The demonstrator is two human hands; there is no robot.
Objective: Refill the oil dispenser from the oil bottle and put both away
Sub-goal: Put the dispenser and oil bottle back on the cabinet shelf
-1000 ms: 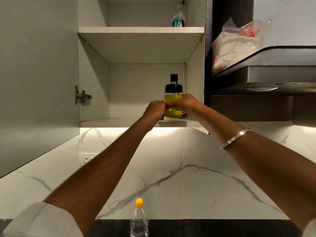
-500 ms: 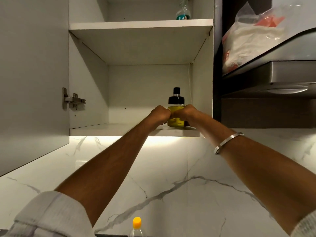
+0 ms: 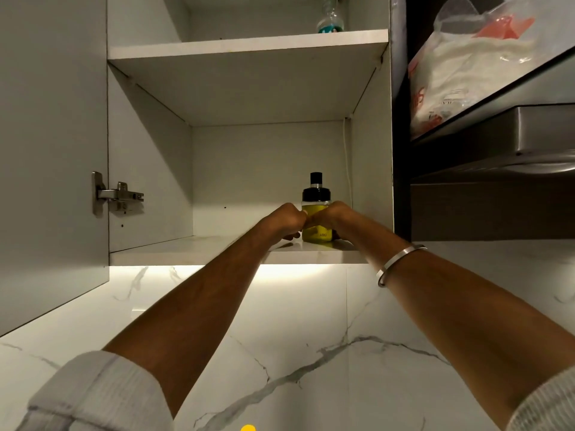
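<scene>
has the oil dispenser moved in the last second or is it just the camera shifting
Yes. The oil dispenser went deeper into the cabinet: a second ago it hung at the lower shelf's front edge, and now it stands on the shelf, set back from that edge.

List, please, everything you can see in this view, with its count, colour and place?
oil dispenser: one, clear with yellow oil and black top, upright on the lower cabinet shelf, right side.
lower shelf: one, white, bearing the dispenser.
upper shelf: one, white, above.
spray bottle: one, clear with teal, on the upper shelf; top cut off.
cabinet door: one, grey, open at left.
hinge: one, metal, on the door.
plastic bag: one, clear with white and red contents, upper right.
yellow cap: one, bottom edge; its bottle out of view.
bangle: one, silver, right wrist.
left hand: gripping the dispenser.
right hand: gripping the dispenser.
</scene>
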